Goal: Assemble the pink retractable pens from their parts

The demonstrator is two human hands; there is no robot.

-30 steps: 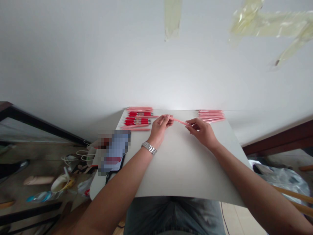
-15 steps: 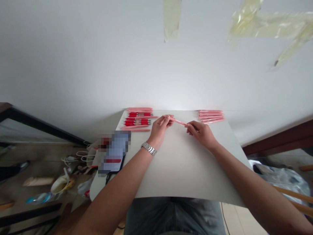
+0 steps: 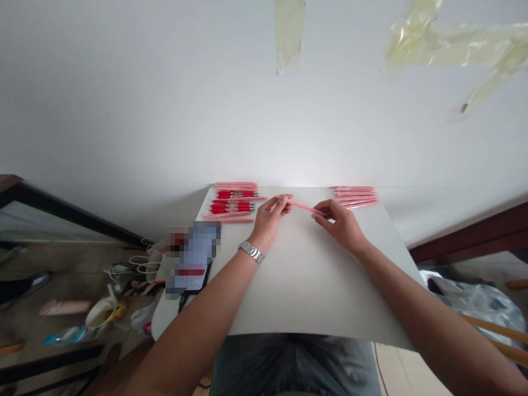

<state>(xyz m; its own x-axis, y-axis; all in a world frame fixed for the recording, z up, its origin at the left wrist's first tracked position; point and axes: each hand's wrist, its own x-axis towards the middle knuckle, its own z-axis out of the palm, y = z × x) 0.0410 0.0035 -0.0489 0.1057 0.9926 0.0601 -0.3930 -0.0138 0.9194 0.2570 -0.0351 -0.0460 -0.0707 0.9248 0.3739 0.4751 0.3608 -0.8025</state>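
Observation:
A slim pink pen (image 3: 304,206) is held above the white table, slanting slightly down to the right. My left hand (image 3: 270,214), with a metal watch at its wrist, pinches the pen's left end. At the other end, my right hand (image 3: 336,220) has thumb and fingers around the tip, with a small gap between thumb and forefinger. Beyond my left hand lie red pens (image 3: 233,207) with clear barrels and silver tips, among several pink pens (image 3: 235,185). Past my right hand rests a row of pink pens (image 3: 355,195) that look wrapped in clear film.
The white table (image 3: 313,291) stands against a white wall (image 3: 231,110) with yellowed tape (image 3: 290,36). A blurred-out phone-like device (image 3: 196,256) lies at the table's left edge. White cables (image 3: 144,261) and a bottle (image 3: 70,334) are on the left, clear plastic (image 3: 490,308) on the right.
The fingers of my right hand have shifted slightly right and loosened around the pen's end, the thumb now lower and apart from the forefinger. My left hand stays in place.

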